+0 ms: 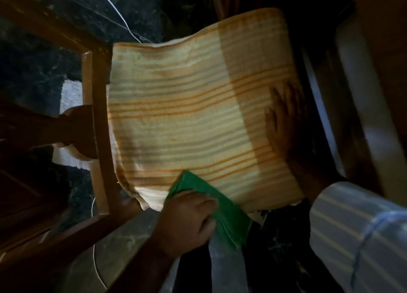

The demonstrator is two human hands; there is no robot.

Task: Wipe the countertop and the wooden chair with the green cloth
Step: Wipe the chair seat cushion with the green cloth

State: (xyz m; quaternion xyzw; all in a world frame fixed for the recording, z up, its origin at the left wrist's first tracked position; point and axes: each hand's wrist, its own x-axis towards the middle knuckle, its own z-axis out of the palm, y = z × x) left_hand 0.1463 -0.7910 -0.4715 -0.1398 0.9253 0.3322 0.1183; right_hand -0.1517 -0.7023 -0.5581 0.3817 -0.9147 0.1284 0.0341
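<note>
I look straight down on the wooden chair (99, 125), whose seat carries a striped beige and orange cushion (189, 116). My left hand (187, 218) is closed on the folded green cloth (220, 211) at the cushion's near edge, the cloth lying partly on the cushion and hanging past it. My right hand (284, 121) lies flat with fingers spread on the cushion's right side, in shadow. A striped pale sleeve (356, 233) covers my right arm. The countertop is not in view.
The chair's brown frame rail runs down the left of the cushion, with a curved armrest (74, 129) jutting left. Below is a dark marbled floor (28, 57) with a white rug (70, 99) and a thin white cord (114, 8). Dark wooden furniture (378, 94) stands close on the right.
</note>
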